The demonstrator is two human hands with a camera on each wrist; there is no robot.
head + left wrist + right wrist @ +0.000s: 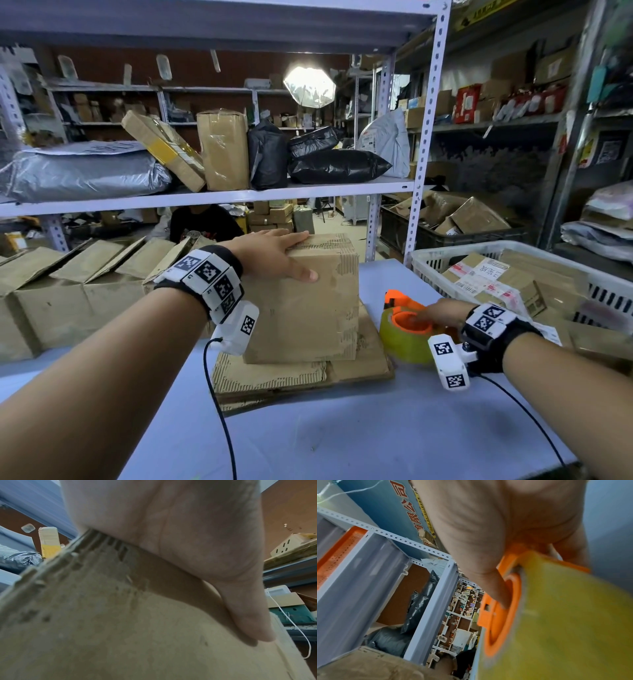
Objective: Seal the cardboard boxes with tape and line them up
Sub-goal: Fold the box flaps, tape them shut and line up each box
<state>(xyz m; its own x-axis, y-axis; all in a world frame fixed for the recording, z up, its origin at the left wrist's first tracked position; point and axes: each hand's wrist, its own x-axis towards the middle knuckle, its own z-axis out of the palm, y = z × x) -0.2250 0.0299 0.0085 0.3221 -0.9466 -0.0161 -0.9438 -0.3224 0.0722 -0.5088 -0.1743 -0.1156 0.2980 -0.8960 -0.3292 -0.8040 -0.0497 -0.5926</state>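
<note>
A worn brown cardboard box (301, 308) stands upright on the table's middle. My left hand (306, 255) rests on its near top edge, fingers flat across the closed top and thumb (248, 615) straight down the front face (120, 635). To the box's right, my right hand (423, 317) grips an orange tape dispenser (407, 332) that sits on the table. It carries a roll of yellowish tape (573, 615). The thumb (496, 588) reaches into the orange hub (501, 628) and the fingers wrap the far side.
Flattened cardboard sheets (291, 380) lie under the box. A row of open-flapped boxes (68, 284) lines the left. A white basket (445, 257) of labelled parcels stands at the right. A shelf upright (421, 171) rises behind. Bare blue table (342, 438) lies nearest me.
</note>
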